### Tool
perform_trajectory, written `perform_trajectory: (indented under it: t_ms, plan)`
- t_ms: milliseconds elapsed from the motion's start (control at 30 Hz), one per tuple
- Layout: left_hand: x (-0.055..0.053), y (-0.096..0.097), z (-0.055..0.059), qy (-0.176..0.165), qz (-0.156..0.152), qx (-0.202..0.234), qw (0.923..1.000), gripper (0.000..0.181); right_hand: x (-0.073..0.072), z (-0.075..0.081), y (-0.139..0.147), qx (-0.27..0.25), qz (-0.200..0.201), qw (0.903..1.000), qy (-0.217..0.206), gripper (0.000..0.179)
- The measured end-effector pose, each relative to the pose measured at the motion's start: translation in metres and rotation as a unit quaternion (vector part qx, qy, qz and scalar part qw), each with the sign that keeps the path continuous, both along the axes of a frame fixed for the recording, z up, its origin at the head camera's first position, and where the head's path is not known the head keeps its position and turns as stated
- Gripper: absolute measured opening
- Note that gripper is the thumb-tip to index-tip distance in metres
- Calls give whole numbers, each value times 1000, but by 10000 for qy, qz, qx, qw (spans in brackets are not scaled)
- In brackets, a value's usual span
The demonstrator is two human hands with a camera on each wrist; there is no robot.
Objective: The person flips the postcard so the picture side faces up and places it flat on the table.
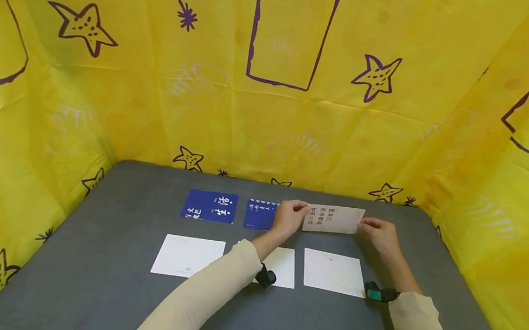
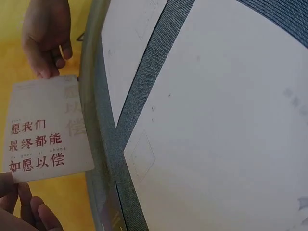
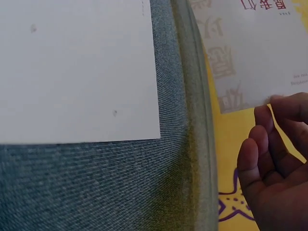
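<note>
Pale printed card (image 1: 336,220), one, held between two hands at the far right of the grey table (image 1: 88,254).
We list it as light, thin and fairly stiff, likely to crease if squeezed inward and perhaps smooth under the fingers; we judge the short edges best for taking hold, clear of the print. Our left hand (image 1: 289,217) pinches the left edge towards its far corner, our right hand (image 1: 382,237) the right edge; the card appears raised. Long axis: left to right, hand to hand; tops of the characters point right, printed face towards us. Beside it, left: a blue card (image 1: 258,216), partly hidden; nearer: a white card (image 1: 334,273).
</note>
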State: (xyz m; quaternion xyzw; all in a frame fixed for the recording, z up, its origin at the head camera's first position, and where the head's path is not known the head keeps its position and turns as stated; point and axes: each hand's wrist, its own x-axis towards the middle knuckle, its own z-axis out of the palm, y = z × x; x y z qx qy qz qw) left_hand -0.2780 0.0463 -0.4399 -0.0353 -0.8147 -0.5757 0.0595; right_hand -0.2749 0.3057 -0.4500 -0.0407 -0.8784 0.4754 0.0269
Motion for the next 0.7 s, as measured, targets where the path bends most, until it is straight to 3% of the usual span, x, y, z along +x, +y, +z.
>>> perform_trajectory:
  t_ms: [700]
  plan:
    - [-4,-9,-11,-656,-77,-149,9977,16,-4,4,2,102,134,9998,-56,36]
